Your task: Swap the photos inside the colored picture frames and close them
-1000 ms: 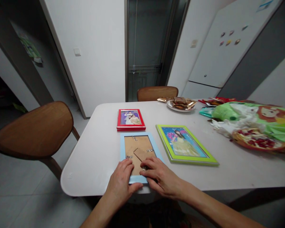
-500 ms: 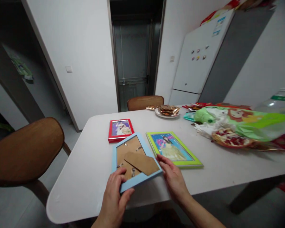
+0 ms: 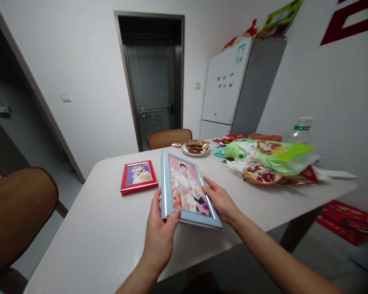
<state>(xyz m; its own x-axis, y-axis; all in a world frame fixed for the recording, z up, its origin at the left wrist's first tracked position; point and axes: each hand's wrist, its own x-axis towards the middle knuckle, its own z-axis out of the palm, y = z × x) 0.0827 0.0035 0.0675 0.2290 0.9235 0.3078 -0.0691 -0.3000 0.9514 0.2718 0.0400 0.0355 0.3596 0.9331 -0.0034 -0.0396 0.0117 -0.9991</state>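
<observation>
A light blue picture frame [image 3: 184, 183] is tilted above the table's front part, its pink-toned photo side facing up. My left hand [image 3: 162, 226] grips its lower left corner, thumb over the front border. Closed on the right edge is my right hand [image 3: 221, 200], its fingertips at the border. Behind the blue frame, only a thin lime-green sliver [image 3: 203, 174] of another picture frame shows; the rest is hidden. To the left, a red picture frame [image 3: 139, 176] with a group photo lies face up on the white table [image 3: 110, 228], apart from both hands.
Wrapped snacks fill a plate [image 3: 195, 153] at the back. On the right lie an opened pomegranate [image 3: 262, 175], a green plastic bag [image 3: 282, 157] and a clear bottle [image 3: 302, 130]. Brown chairs stand at the left [image 3: 18, 220] and far side [image 3: 170, 138].
The blue frame has been turned over from its brown backing to its photo side. Both hands have shifted their hold with it. The camera view has swung to the right.
</observation>
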